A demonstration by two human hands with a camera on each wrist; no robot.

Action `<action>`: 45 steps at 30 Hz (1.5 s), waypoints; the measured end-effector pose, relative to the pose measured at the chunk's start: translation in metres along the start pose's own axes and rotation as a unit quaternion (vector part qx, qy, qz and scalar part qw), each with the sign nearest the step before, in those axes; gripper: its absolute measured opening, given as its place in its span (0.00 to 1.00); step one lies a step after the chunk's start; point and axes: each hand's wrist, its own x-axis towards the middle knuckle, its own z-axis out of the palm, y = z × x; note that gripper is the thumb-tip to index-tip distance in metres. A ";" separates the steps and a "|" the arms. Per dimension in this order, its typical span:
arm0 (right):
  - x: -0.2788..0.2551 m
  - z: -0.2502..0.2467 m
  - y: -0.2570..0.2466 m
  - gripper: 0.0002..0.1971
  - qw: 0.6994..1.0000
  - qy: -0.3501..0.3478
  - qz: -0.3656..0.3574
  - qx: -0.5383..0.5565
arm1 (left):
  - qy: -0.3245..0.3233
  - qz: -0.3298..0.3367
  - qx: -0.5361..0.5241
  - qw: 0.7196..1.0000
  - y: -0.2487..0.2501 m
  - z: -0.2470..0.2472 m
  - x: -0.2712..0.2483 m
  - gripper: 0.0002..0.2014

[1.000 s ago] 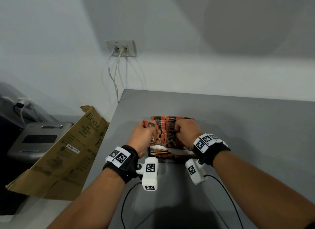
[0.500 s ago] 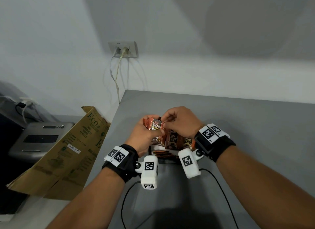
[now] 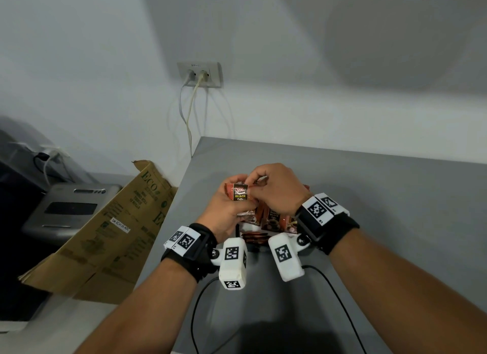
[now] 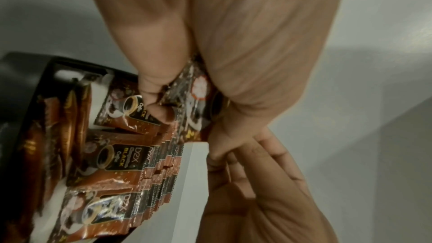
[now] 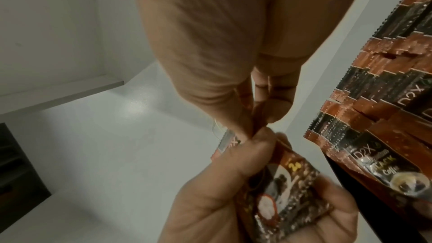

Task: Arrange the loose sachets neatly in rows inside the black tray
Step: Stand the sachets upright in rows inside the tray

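left hand (image 3: 226, 211): grips sachet (image 3: 240, 193), frame centre, above tray (image 4: 21, 88) | right hand (image 3: 276, 190): pinches sachet's top edge | tray: sachets upright in rows (image 4: 121, 156), on tabletop (image 3: 369, 195)

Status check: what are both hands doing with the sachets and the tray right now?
Left hand holds a small stack of sachets. Right hand pinches the stack's top edge. Black tray part filled, standing rows. Nothing in the way.

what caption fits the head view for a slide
Both hands hold a coffee sachet above the filled black tray.
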 end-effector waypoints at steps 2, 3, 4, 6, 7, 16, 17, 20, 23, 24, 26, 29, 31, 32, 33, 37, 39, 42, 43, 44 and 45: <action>0.005 -0.007 0.006 0.05 1.000 0.015 0.005 -0.017 | 0.053 -0.001 0.032 0.998 0.003 -0.005 0.000 0.31; 0.007 -0.009 0.011 0.05 0.999 0.022 0.012 -0.032 | 0.084 0.000 0.058 0.995 0.004 -0.010 0.001 0.27; 0.009 -0.011 0.017 0.05 0.998 0.022 0.022 -0.052 | 0.113 0.001 0.079 0.991 0.005 -0.016 0.002 0.22; 0.009 -0.008 0.029 0.07 0.994 0.001 0.051 -0.092 | 0.151 0.000 0.094 0.984 0.006 -0.025 0.005 0.16; 0.009 -0.004 0.033 0.09 0.992 -0.013 0.062 -0.107 | 0.161 -0.001 0.094 0.982 0.006 -0.028 0.006 0.15; 0.008 0.031 0.039 0.12 0.977 -0.102 0.063 -0.178 | 0.169 -0.007 0.129 0.977 -0.001 -0.029 0.005 0.16; 0.008 0.032 0.038 0.12 0.976 -0.103 0.062 -0.182 | 0.167 -0.008 0.128 0.978 -0.002 -0.029 0.004 0.17; 0.010 0.032 0.037 0.11 0.973 -0.106 0.062 -0.193 | 0.164 -0.023 0.117 0.979 -0.002 -0.028 0.003 0.19; 0.010 0.032 0.039 0.09 0.974 -0.103 0.066 -0.192 | 0.149 -0.040 0.090 0.984 0.000 -0.026 0.002 0.22; 0.010 0.030 0.039 0.08 0.977 -0.092 0.066 -0.183 | 0.141 -0.040 0.090 0.985 0.000 -0.026 0.001 0.21; 0.009 0.023 0.036 0.06 0.985 -0.062 0.066 -0.145 | 0.114 -0.033 0.098 0.988 -0.001 -0.025 0.000 0.20; 0.008 0.012 0.027 0.06 0.997 -0.040 0.057 -0.038 | 0.082 -0.010 0.114 0.990 -0.005 -0.020 0.001 0.22; 0.008 0.009 0.021 0.06 0.997 -0.047 0.047 0.027 | 0.061 0.001 0.114 0.992 -0.005 -0.015 0.002 0.23; 0.008 0.008 0.020 0.06 0.998 -0.041 0.042 0.034 | 0.055 0.004 0.116 0.992 -0.005 -0.013 0.002 0.23; 0.008 0.006 0.021 0.05 0.998 -0.029 0.040 0.026 | 0.056 0.006 0.119 0.991 -0.004 -0.010 0.003 0.23; 0.008 -0.002 0.031 0.06 0.998 0.011 0.056 -0.025 | 0.151 -0.002 0.127 0.980 0.003 -0.015 0.004 0.15; 0.006 0.002 0.038 0.06 0.995 -0.008 0.072 -0.063 | 0.174 -0.009 0.122 0.977 0.006 -0.021 0.005 0.14; 0.004 0.017 0.043 0.08 0.990 -0.050 0.068 -0.111 | 0.177 -0.019 0.103 0.979 0.007 -0.023 0.003 0.20; 0.004 0.021 0.043 0.08 0.988 -0.062 0.059 -0.125 | 0.176 -0.022 0.096 0.979 0.007 -0.023 0.002 0.21; 0.004 0.025 0.043 0.09 0.987 -0.074 0.051 -0.135 | 0.176 -0.025 0.091 0.980 0.007 -0.022 0.001 0.22; 0.004 0.029 0.043 0.10 0.985 -0.084 0.047 -0.140 | 0.174 -0.026 0.090 0.980 0.006 -0.023 0.000 0.22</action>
